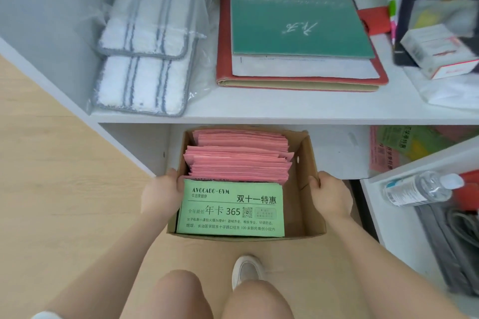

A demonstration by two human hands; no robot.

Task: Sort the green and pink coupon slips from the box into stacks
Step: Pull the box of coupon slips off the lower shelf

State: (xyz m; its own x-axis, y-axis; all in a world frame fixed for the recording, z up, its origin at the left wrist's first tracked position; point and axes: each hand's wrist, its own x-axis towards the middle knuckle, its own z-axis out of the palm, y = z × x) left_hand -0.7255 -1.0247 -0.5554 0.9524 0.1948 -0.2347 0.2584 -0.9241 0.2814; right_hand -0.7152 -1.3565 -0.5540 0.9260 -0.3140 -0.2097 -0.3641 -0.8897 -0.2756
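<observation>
An open cardboard box (303, 163) sits half under the lowest shelf, on the floor in front of me. Inside it, pink coupon slips (239, 160) are piled toward the back, and a stack of green coupon slips (230, 208) with black print lies at the front. My left hand (162, 193) grips the box's left wall, fingers curled over the rim. On the right wall, my right hand (330, 194) grips the rim the same way.
Above the box, a white shelf (259, 111) carries folded mop pads (145, 59) and a green book on a red folder (298, 33). More pink and green slips (388, 147) lie at right, beside a water bottle (422, 188). My knees and a shoe (246, 269) are below.
</observation>
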